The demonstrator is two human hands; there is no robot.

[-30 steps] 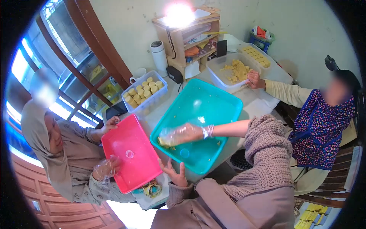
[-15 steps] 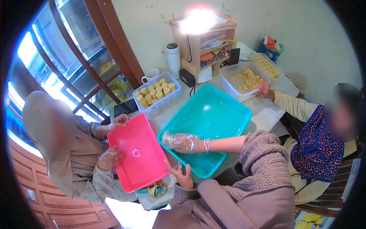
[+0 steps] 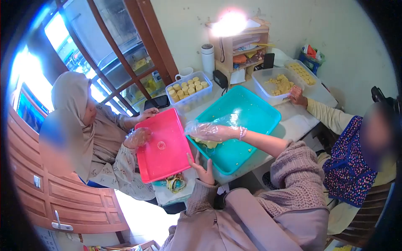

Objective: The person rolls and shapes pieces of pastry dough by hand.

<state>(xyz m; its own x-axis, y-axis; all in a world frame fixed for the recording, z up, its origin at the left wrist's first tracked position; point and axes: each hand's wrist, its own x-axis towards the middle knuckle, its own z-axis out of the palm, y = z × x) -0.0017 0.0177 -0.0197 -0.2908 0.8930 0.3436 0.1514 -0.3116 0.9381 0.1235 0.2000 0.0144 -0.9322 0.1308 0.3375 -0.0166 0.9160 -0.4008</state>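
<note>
My right hand [image 3: 215, 131], in a clear plastic glove, is over the left side of a teal tray [image 3: 247, 113]. Its blurred fingers reach left and down onto pale yellow dough [image 3: 209, 143], which shows beneath the palm. Exactly how they close around it is partly hidden. Small yellow crumbs are scattered on the tray. My left hand [image 3: 204, 170] is bare, with fingers spread, beside the near left corner of the teal tray and close to a pink tray [image 3: 167, 163]. On the pink tray lies a clear ring [image 3: 161, 145].
At left a person's gloved hand [image 3: 138, 137] and bare hand [image 3: 149, 113] are at the pink tray. Another person's hand [image 3: 297, 96] grips a tub [image 3: 272, 99] of crumbly dough. Behind are a tub [image 3: 192, 97] of yellow cylinders, a flask [image 3: 207, 59] and a wooden shelf [image 3: 226, 54].
My view has shifted, so the scene sits further right and higher. Dough now shows under my right hand, whose fingers look more stretched. The gloved hand of the person at left has lifted slightly.
</note>
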